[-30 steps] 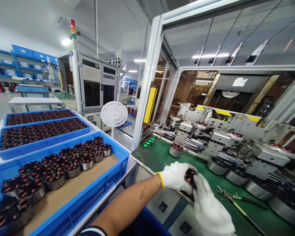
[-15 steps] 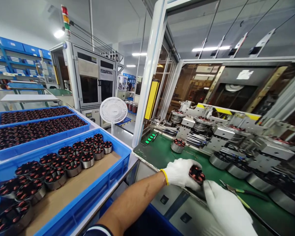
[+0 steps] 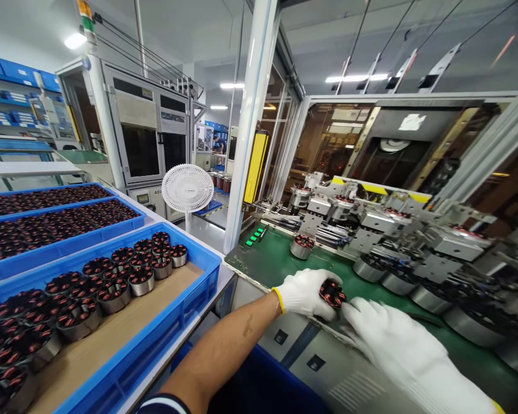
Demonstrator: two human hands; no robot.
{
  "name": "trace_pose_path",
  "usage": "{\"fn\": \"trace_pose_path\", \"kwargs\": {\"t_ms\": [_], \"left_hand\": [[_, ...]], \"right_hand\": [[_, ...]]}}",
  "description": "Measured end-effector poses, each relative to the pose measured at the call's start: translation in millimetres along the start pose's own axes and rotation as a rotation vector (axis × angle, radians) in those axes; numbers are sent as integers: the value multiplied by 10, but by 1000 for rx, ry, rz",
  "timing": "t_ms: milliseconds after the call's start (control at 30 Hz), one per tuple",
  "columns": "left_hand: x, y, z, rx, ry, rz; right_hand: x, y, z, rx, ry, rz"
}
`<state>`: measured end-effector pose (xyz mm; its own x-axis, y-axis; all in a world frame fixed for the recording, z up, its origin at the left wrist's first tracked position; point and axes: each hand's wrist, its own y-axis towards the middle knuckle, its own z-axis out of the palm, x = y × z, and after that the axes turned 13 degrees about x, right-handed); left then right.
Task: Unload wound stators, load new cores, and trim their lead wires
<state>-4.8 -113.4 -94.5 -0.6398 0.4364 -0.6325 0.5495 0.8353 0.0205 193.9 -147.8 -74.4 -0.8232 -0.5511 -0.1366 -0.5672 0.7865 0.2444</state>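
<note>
My left hand (image 3: 304,292), in a white glove, is closed around a motor stator (image 3: 332,292) with red-brown copper windings, held at the near edge of the green machine bed (image 3: 276,270). My right hand (image 3: 391,336), also gloved, lies just right of it with fingers stretched out toward the stator, its fingertips at the part. Another stator (image 3: 301,246) stands alone on the green bed farther back. The nearest blue tray (image 3: 185,305) at my left holds several rows of the same stators (image 3: 112,282) on a cardboard sheet.
Two more blue trays (image 3: 64,244) full of stators lie behind the first. A row of metal fixtures (image 3: 388,247) and round nests (image 3: 395,282) fills the machine on the right. A white fan (image 3: 187,188) stands between table and machine. Green buttons (image 3: 254,237) sit on the bed's corner.
The view has shifted right and down. My right hand has opened away from the stator and now reaches flat beside it, covering the pliers seen earlier. My left hand keeps its grip.
</note>
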Motion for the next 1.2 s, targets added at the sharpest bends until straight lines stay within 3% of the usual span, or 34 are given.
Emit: {"fn": "trace_pose_path", "kwargs": {"t_ms": [100,200,267,300,367,467,533,600,667,833,900,967,1067,1200], "left_hand": [[-6,-7,-5,6,0,4],[-10,-34,3,-13,-15,21],[1,-46,26,-42,-30,33],[13,-45,43,-54,-37,39],[46,-28,79,-66,-53,60],[94,12,122,-77,-74,121],[112,26,126,-90,-83,160],[120,28,104,-71,-97,198],[128,29,62,-16,-124,248],[172,74,-22,108,-181,339],[195,102,-28,123,-189,344],[209,120,-32,131,-201,345],[198,117,-50,170,-240,341],[133,89,-78,178,-258,328]], "right_hand": [[78,102,-5,112,380,183],[203,73,80,113,818,421],[322,-38,140,106,1122,519],[385,-103,163,84,1160,532],[492,-207,191,-10,999,469],[561,-252,212,-103,322,330],[564,-235,223,-16,50,374],[562,-214,233,66,53,457],[568,-206,251,76,399,467],[663,-214,430,100,2019,234],[742,-205,544,49,2320,173],[825,-188,637,-61,2344,231],[910,-161,691,-203,2126,416],[940,-165,701,-203,1850,540]]}}
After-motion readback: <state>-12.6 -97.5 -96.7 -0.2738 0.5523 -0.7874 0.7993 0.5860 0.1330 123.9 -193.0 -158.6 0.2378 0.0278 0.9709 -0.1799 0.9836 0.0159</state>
